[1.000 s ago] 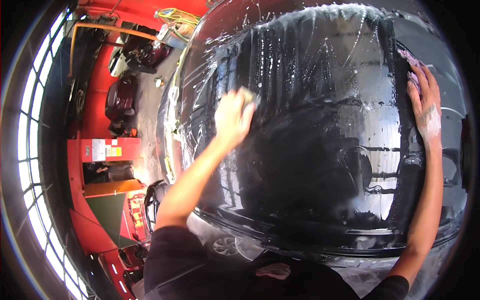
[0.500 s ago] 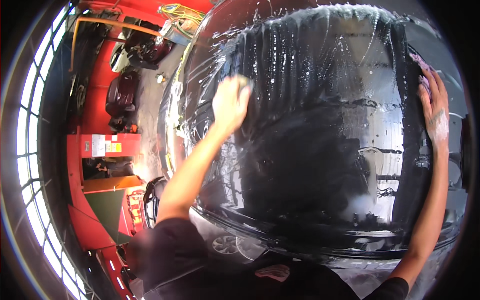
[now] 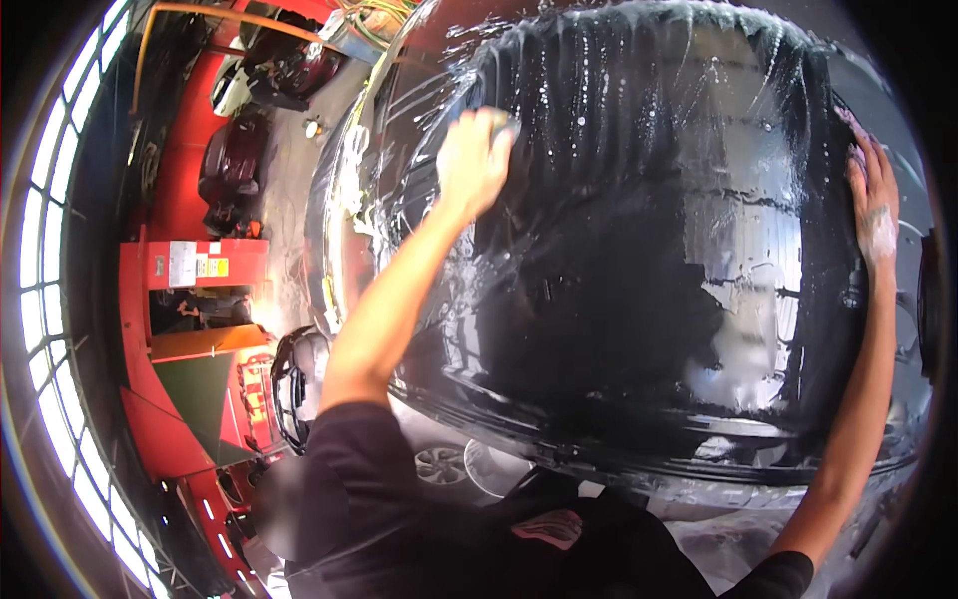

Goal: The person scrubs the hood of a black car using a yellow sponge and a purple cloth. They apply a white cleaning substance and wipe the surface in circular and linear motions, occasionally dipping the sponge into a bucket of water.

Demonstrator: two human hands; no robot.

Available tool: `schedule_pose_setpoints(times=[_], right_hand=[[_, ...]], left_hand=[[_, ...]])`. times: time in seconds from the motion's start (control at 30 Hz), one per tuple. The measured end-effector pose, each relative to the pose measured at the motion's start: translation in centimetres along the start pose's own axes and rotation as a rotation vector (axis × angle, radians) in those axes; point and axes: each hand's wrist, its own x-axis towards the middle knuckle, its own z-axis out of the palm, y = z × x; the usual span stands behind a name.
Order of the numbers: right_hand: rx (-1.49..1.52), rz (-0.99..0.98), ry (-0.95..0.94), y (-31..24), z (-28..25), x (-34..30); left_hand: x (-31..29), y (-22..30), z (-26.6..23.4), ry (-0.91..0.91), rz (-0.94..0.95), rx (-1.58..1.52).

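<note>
Soapy black car roof (image 3: 639, 299), left hand (image 3: 474, 160) outstretched

Far left, on the red wall, a white rectangular sign (image 3: 182, 264); just beside it, to its right, a smaller yellow-and-white label (image 3: 214, 267); nothing else of the kind

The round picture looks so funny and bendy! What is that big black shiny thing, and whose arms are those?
A camera worn on a person's head took it, looking down, and its wide lens bends everything. The arms are that person's own. The black shiny thing is a car roof, wet and streaked with soap. The left hand presses a yellowish sponge against it. The right hand lies flat on the roof's far edge, fingers spread, holding nothing. Off to the left, below, are a red wall and other parked cars.
</note>
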Motion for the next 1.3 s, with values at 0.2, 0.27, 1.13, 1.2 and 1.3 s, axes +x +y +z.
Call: schedule_pose_setpoints(times=[0.2, 0.27, 1.13, 1.2, 1.3], right_hand=[[-0.201, 0.137, -0.016, -6.9, -0.2, 0.1], [-0.192, 0.121, -0.003, -7.4, 0.0, 0.3], [-0.163, 0.118, -0.045, -5.5, -1.0, -0.4], [-0.142, 0.116, -0.034, -6.5, -0.6, 0.0], [-0.118, 0.100, -0.016, -6.5, -0.5, 0.1]], left_hand=[[-7.0, -2.6, -4.2, -0.088, 0.097, 0.025], [1.6, -6.8, -0.5, -0.032, 0.054, 0.100], [-5.5, -4.4, -3.2, -0.076, 0.057, -0.028], [-7.2, -6.0, -5.0, -0.143, 0.070, 0.004], [2.8, -8.2, -1.6, -0.092, 0.176, -0.029]])
